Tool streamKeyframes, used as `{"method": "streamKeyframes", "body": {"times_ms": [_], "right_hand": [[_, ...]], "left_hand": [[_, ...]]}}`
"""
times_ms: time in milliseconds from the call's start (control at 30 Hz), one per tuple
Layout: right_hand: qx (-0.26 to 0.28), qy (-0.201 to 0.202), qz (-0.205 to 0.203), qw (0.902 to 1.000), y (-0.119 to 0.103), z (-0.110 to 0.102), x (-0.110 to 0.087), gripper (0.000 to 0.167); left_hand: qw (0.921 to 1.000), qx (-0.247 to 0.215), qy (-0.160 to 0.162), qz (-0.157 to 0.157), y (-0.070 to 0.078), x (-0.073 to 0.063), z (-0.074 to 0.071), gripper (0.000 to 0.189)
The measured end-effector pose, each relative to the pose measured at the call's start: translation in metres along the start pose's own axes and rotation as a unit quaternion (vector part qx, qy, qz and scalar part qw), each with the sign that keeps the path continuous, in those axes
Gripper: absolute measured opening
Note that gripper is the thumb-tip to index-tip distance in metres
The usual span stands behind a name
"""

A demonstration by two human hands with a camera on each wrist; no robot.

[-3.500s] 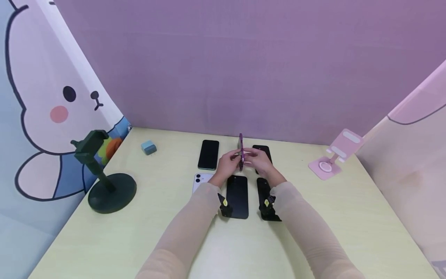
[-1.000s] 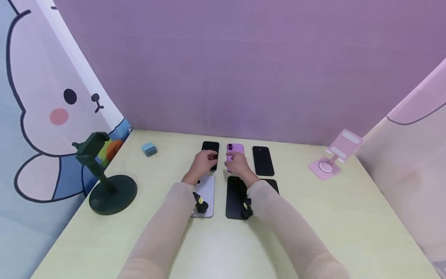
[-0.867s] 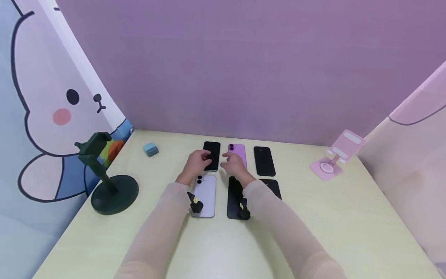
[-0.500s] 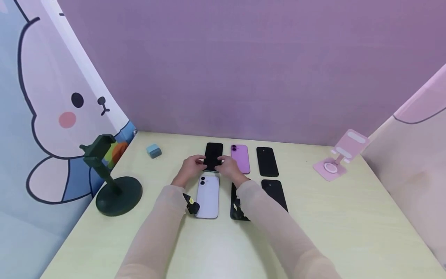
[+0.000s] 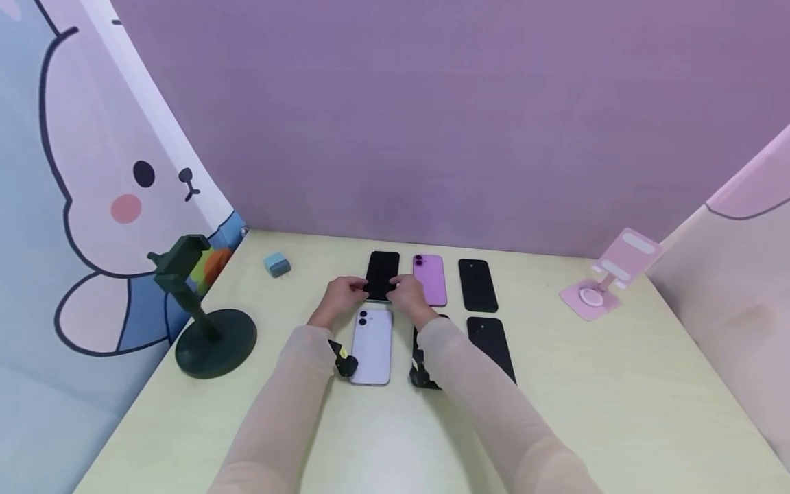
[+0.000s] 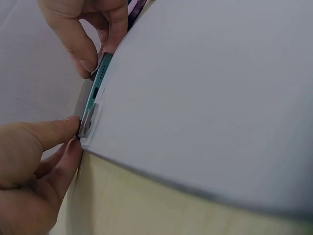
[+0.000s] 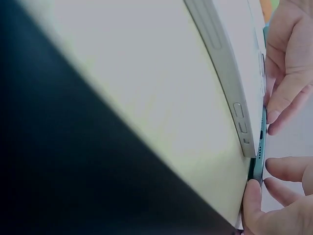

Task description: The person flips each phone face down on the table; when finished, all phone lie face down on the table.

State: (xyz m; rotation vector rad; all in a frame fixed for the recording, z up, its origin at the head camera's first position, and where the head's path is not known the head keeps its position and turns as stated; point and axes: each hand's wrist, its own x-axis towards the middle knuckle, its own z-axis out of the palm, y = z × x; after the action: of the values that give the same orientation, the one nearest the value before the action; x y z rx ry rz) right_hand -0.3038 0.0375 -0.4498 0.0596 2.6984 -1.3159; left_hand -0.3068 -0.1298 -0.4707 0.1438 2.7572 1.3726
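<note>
A phone [image 5: 382,274] with a dark screen facing up and a teal edge [image 6: 100,76] lies in the back row at left. My left hand [image 5: 341,296] pinches its near left corner between thumb and finger. On the opposite side, my right hand [image 5: 409,296] pinches the near right corner. Both grips show in the wrist views, where the teal edge [image 7: 260,147] with its port runs between the hands. Right of it lies a purple phone [image 5: 430,280], back up. A white phone [image 5: 372,346], also back up, lies just in front, under my left wrist.
Dark phones stand to the right: one at the back [image 5: 478,285], one in front [image 5: 490,346], and another [image 5: 424,377] partly hidden by my right sleeve. A dark green stand [image 5: 216,343] and blue block [image 5: 277,265] are left; a pink phone stand [image 5: 607,274] is right.
Earlier both hands held the purple phone upright; it now lies flat, back up. My hands have moved left to the teal-edged phone and taken hold of its near corners.
</note>
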Motion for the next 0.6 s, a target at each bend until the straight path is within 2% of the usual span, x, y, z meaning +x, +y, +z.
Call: {"method": "streamKeyframes", "body": {"times_ms": [167, 600], "right_hand": [[0.005, 0.003, 0.001, 1.0000, 0.0012, -0.0011, -0.0005, 0.035], [0.064, -0.010, 0.019, 0.9977, 0.0015, -0.0082, -0.0005, 0.035]], "left_hand": [[0.9999, -0.008, 0.000, -0.012, -0.0002, 0.0003, 0.0022, 0.033], [0.9999, 0.002, 0.016, 0.005, 0.0011, 0.0021, 0.0044, 0.029]]}}
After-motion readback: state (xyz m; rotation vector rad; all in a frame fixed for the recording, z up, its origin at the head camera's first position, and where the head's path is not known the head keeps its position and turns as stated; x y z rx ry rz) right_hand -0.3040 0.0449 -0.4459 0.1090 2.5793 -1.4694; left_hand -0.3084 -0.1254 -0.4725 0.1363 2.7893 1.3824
